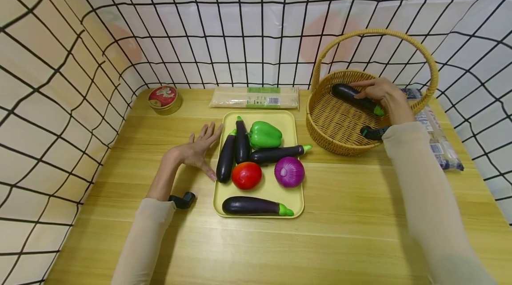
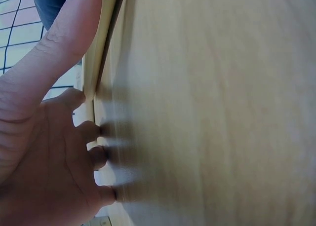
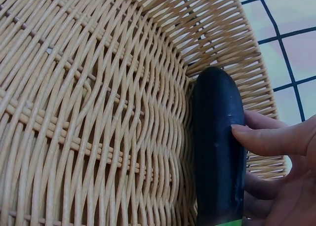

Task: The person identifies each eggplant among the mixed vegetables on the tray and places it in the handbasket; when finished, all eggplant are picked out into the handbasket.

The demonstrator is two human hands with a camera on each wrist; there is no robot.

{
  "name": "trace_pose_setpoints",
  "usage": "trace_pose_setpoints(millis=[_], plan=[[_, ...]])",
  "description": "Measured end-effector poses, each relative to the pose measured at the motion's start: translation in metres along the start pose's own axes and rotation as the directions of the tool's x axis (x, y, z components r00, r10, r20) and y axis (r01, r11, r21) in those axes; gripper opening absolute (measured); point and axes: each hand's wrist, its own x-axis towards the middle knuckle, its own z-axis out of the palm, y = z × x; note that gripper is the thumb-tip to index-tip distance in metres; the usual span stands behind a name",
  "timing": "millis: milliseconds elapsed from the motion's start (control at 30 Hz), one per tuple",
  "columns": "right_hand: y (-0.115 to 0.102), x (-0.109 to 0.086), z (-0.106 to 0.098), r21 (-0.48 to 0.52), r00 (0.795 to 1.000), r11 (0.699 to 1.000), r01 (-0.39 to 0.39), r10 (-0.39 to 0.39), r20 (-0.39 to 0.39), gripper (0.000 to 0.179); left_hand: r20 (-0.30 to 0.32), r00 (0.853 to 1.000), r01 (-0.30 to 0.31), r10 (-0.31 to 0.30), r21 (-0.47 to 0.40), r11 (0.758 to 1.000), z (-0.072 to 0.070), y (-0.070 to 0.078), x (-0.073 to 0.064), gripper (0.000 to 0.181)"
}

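Note:
Inside the wicker basket (image 1: 328, 120), my right hand (image 1: 386, 96) holds a dark eggplant (image 1: 350, 94) with a green stem end. In the right wrist view the thumb presses the side of the eggplant (image 3: 217, 147), which lies along the basket's woven wall (image 3: 232, 43). My left hand (image 1: 196, 149) is spread beside the left rim of the yellow tray (image 1: 262, 189), thumb tip right at the rim. From the left wrist, the fingers of the hand (image 2: 54, 162) reach down to the wooden table. Several more eggplants (image 1: 252, 206) lie on the tray.
On the tray are also a green bell pepper (image 1: 265, 134), a red tomato (image 1: 246, 175) and a purple onion (image 1: 289, 172). Behind it lies a pack of noodles (image 1: 256, 97). A round red tin (image 1: 164, 99) stands at back left. The basket's tall handle (image 1: 374, 32) arches over my right hand.

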Motion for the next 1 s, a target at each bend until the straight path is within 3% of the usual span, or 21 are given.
trace_pose_setpoints(millis=[467,567,700,867,1000], plan=[[0.001,-0.002,-0.002,0.033,1.000,0.999,0.027,-0.028,0.008,0.058,0.006,1.000,0.007,-0.007,-0.004,1.000,0.000,-0.001,0.000,0.158],[-0.003,-0.006,-0.003,-0.020,0.998,0.998,0.060,-0.059,0.012,0.059,0.007,1.000,0.007,-0.007,-0.005,1.000,0.000,0.000,0.000,0.158],[-0.014,-0.017,-0.005,-0.098,0.993,0.988,0.119,-0.116,0.036,0.064,0.004,1.000,0.009,-0.009,0.001,1.000,0.000,-0.001,0.000,0.159],[-0.034,-0.040,0.001,-0.104,0.980,0.975,0.198,-0.194,0.046,0.076,0.001,1.000,0.003,-0.003,-0.003,1.000,0.000,-0.002,0.001,0.159],[-0.051,-0.062,0.018,-0.098,0.954,0.949,0.300,-0.299,0.029,0.074,-0.003,1.000,-0.001,0.001,-0.011,1.000,0.001,-0.002,0.001,0.158]])
